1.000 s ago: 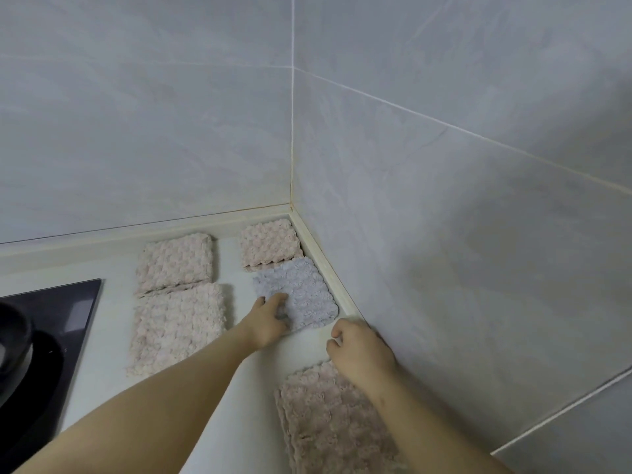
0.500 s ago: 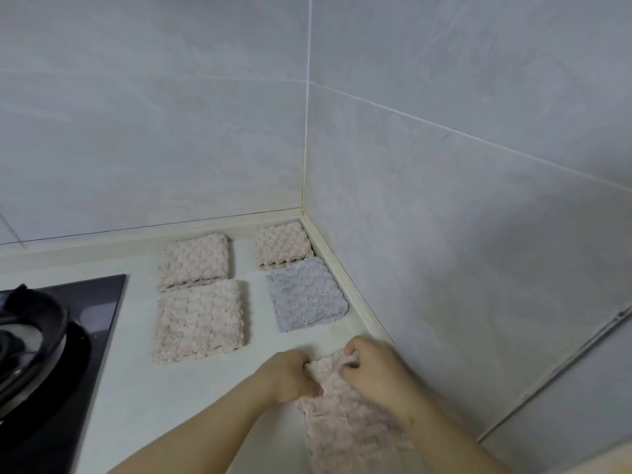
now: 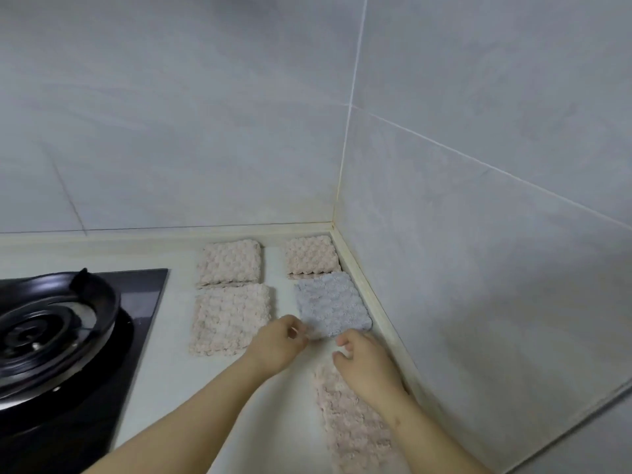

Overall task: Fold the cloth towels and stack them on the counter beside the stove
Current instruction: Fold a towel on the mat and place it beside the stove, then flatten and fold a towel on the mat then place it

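Hands work over towels on the counter (image 3: 164, 371) right of the stove (image 3: 61, 336).
Three folded pink towels (image 3: 229, 316) and a grey towel (image 3: 333, 304) lie two by two. The left hand (image 3: 277, 347), fingers curled, is at the grey towel's near corner. The right hand (image 3: 369, 367) rests loosely on a long towel (image 3: 355, 436).

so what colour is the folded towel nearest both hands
Light grey-blue; the towel shows best in the head view.

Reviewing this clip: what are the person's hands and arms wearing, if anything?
The left hand and right hand are bare: no gloves, rings, watch or bracelet show. No sleeve is in view on either arm, right down to the frame edge.
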Demonstrator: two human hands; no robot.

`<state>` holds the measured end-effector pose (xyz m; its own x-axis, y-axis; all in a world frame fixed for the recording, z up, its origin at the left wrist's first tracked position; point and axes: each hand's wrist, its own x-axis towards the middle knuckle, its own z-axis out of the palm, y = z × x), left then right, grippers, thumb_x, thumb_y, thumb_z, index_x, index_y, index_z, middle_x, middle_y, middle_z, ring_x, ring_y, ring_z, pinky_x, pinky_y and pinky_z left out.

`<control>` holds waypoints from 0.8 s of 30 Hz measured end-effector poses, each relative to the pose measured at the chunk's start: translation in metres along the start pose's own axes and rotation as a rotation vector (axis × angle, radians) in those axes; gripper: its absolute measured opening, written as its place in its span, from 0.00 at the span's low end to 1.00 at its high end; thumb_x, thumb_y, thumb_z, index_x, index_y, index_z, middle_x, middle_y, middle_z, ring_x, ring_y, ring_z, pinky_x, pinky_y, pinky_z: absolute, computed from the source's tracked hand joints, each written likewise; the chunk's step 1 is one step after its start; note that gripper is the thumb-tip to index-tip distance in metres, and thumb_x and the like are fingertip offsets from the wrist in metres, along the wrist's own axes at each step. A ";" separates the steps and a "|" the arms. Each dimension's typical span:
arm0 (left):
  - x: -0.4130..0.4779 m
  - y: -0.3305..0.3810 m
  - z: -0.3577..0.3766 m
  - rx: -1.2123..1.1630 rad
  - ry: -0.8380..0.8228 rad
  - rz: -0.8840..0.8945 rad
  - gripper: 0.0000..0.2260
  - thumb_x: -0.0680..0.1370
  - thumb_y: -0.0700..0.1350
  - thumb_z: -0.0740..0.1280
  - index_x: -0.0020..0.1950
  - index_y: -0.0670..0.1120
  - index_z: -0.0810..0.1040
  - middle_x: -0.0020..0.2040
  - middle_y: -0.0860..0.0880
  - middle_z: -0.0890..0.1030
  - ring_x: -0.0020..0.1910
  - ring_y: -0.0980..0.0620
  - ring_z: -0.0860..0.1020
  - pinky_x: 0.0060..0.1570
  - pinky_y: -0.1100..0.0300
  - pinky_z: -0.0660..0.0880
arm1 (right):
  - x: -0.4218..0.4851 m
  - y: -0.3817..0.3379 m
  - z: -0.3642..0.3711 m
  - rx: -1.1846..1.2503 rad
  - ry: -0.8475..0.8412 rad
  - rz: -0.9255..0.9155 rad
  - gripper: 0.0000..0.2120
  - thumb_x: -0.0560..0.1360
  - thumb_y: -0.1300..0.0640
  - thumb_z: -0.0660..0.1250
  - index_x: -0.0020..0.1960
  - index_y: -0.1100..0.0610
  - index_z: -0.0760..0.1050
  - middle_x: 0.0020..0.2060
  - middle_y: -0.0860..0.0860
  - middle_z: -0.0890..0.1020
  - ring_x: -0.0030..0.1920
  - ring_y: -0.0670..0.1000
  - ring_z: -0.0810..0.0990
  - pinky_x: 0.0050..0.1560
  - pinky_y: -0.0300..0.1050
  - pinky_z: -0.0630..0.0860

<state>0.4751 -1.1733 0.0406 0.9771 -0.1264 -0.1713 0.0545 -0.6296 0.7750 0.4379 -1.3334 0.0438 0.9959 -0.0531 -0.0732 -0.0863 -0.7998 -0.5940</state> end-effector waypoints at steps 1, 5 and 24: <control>-0.005 -0.001 -0.011 -0.072 0.031 -0.013 0.05 0.78 0.47 0.64 0.53 0.49 0.74 0.45 0.51 0.76 0.41 0.53 0.74 0.38 0.64 0.70 | 0.003 -0.013 0.001 0.006 -0.009 -0.033 0.07 0.76 0.52 0.61 0.54 0.48 0.72 0.50 0.46 0.74 0.44 0.46 0.74 0.43 0.38 0.73; -0.038 -0.019 -0.064 -0.260 0.191 -0.057 0.04 0.77 0.45 0.66 0.51 0.51 0.74 0.40 0.51 0.77 0.38 0.53 0.75 0.38 0.64 0.70 | 0.007 -0.077 0.020 0.156 -0.034 -0.167 0.02 0.76 0.58 0.63 0.46 0.52 0.71 0.48 0.49 0.76 0.47 0.48 0.75 0.46 0.41 0.72; -0.515 -0.265 -0.301 -0.082 1.044 -0.559 0.05 0.78 0.48 0.62 0.51 0.54 0.76 0.46 0.53 0.80 0.43 0.58 0.78 0.40 0.66 0.73 | -0.332 -0.437 0.290 0.375 -0.826 -0.699 0.05 0.76 0.57 0.61 0.47 0.53 0.76 0.43 0.46 0.79 0.43 0.46 0.77 0.41 0.36 0.72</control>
<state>0.0198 -0.7102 0.1063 0.5069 0.8605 0.0509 0.5026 -0.3430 0.7935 0.1375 -0.7929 0.0957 0.5194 0.8528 -0.0542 0.3388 -0.2637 -0.9031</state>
